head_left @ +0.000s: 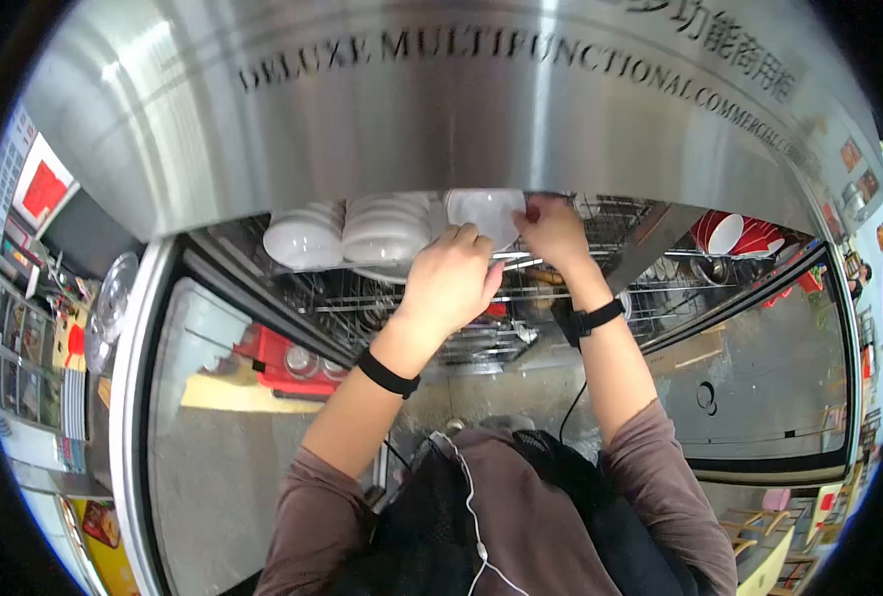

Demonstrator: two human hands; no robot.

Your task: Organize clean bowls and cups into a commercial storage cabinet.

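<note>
A white bowl [488,212] sits on the wire shelf of the steel cabinet, partly hidden under the cabinet's top edge. My right hand [555,232] is closed at its right edge, thumb against the rim. At the near left side of the same bowl, my left hand [447,278] has its fingers curled over the edge and its thumb lower down. Just left of it stand stacked white bowls [386,233], with another stack of white bowls [304,238] beside them. The far side of the bowls is hidden.
A wire rack [352,303] spans the cabinet. Glass doors [749,368] stand open on both sides. Red and white bowls [728,234] lie at the right. Beyond the left door is a red crate [288,366] with glasses. The steel front panel [441,119] overhangs my hands.
</note>
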